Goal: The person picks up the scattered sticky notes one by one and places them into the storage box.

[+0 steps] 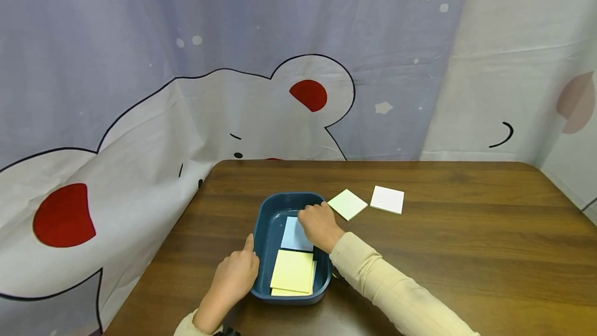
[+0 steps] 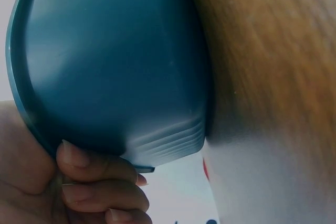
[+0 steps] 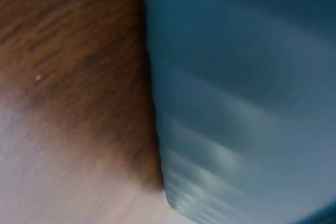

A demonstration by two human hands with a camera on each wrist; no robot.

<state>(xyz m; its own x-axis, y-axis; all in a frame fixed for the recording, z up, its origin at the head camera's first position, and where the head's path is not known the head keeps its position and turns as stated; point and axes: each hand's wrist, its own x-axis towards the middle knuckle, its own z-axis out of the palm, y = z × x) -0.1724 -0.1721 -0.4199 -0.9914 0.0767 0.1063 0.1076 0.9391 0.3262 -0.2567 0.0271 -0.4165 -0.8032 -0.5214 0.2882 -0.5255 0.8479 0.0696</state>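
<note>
A dark blue plastic tray sits on the table with square paper note pads inside. Toward the tray's near end lie yellow notes, with the edge of a paler sheet showing beside them. Farther in lies a light blue note. My left hand holds the tray's left side, one finger along the rim and the other fingers curled against the outer wall. My right hand reaches over the right rim, beside the light blue note, knuckles up. Its fingertips are hidden, so whatever they hold cannot be seen.
Right of the tray's far end, a pale green note pad and a white note pad lie on the wooden table. Behind the table hangs a printed curtain. The tray's outer wall fills much of the right wrist view.
</note>
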